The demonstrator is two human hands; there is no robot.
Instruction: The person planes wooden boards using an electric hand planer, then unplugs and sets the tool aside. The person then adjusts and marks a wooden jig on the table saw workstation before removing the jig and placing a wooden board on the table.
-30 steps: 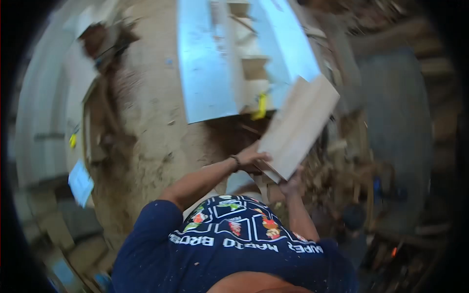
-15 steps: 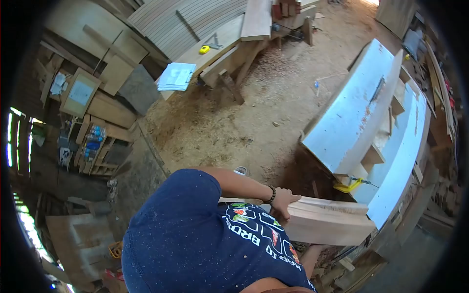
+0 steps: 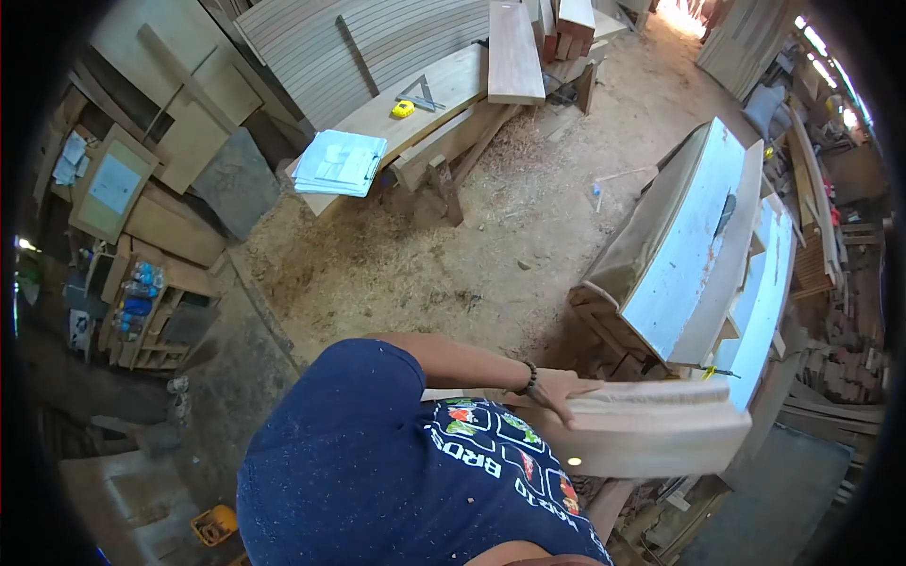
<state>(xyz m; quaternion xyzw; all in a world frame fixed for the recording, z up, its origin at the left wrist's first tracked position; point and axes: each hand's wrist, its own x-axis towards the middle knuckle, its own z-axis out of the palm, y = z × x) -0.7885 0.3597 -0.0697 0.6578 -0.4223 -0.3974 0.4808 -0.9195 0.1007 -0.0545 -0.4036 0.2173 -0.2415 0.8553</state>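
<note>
1. Wooden boards (image 3: 651,443) at lower right, far edges near pale-blue panels (image 3: 670,274); open floor (image 3: 491,245) above.
2. Left hand (image 3: 557,389) grips their left end, thumb spread from forefinger; right hand hidden, fingers unreadable.

Head-worn view, facing steeply down.

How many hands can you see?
1: the left hand, wearing a dark beaded bracelet, on the pale wooden boards. The right hand is hidden, probably behind the boards; only its bare forearm shows.
</note>
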